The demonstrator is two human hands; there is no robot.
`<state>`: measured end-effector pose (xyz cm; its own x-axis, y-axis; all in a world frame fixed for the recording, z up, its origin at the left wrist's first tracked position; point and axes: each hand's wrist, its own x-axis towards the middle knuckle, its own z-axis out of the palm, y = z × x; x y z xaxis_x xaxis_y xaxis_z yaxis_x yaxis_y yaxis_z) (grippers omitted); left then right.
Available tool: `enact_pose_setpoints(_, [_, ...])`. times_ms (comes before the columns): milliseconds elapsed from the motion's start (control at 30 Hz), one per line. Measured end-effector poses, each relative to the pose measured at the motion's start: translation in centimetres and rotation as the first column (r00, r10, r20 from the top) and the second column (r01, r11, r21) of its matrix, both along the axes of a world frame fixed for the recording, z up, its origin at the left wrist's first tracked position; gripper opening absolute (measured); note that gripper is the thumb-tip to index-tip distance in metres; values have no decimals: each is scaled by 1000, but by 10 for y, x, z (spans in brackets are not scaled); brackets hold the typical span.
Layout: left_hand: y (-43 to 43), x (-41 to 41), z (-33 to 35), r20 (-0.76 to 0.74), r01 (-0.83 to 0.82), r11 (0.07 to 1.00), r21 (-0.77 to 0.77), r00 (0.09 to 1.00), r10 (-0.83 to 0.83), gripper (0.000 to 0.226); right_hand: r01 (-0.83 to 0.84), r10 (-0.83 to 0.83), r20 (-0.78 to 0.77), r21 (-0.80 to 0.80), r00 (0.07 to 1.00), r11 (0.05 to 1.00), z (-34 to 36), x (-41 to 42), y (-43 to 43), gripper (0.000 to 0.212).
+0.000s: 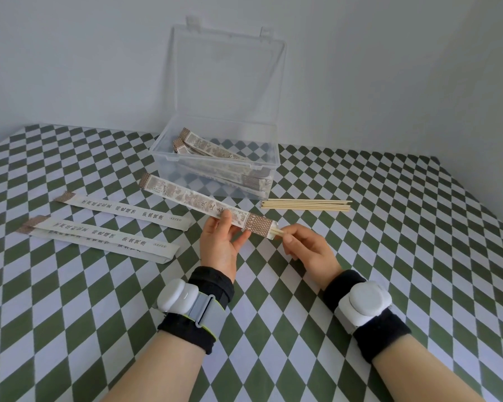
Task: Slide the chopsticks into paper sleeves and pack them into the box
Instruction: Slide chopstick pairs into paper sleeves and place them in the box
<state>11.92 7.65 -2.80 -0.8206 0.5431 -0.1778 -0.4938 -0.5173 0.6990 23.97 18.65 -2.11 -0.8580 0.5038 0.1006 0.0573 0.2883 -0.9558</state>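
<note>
**Nearly sleeved, not yet boxed**

Head view. Held clear of the table: one printed paper sleeve (198,203), slanting up and left toward the box (273,159). Pinched near its open end by the left hand (218,245), thumb on top, fingers beneath. Just beside that mouth, the right hand (308,248), fingertips curled tight round the butt ends of the chopsticks (278,233). Only a short stub showing; the rest apparently inside the paper already.

Likely trouble from here, as a judgement only:
- Pushing askew: tips catching the paper seam, mouth crumpling or tearing.
- Pushing too hard: points breaking through the closed far end.
- Tipping the mouth downward on the way over: pair sliding back out.
- Carrying low: far end of the sleeve knocking the near rim of the box.

Containers. Clear plastic box, lid (227,76) thrown open and standing upright at the back. Inside, several sleeved pairs (212,147) lying slantwise in a loose pile, one corner poking above the rim; exact count impossible to tell through the plastic.

Outside, on the checked cloth (389,256): loose chopsticks (305,205) in a neat row just right of the box front, and empty sleeves (122,211) lying flat to the left, two of them overlapping. Wrist bands (177,295) on both forearms.
</note>
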Motion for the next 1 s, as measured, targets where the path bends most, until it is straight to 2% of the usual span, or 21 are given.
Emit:
enact_pose_setpoints(267, [1, 4, 6, -15, 94, 995, -16, 995, -94, 21, -15, 14, -26, -72, 1000, 997, 3, 2, 3, 16])
enact_pose_setpoints(567, [1, 6, 10, -24, 119, 991, -57, 992, -120, 18, -60, 58, -19, -150, 998, 987, 5, 0, 9, 15])
enact_pose_setpoints(867, [-1, 6, 8, -34, 97, 994, -43, 995, -99, 20, -76, 80, 13, -188, 997, 979, 5, 0, 12, 15])
enact_pose_setpoints(1000, [0, 6, 9, -32, 78, 996, -36, 996, -79, 28, -83, 89, 25, -180, 996, 980, 7, 1, 13, 20])
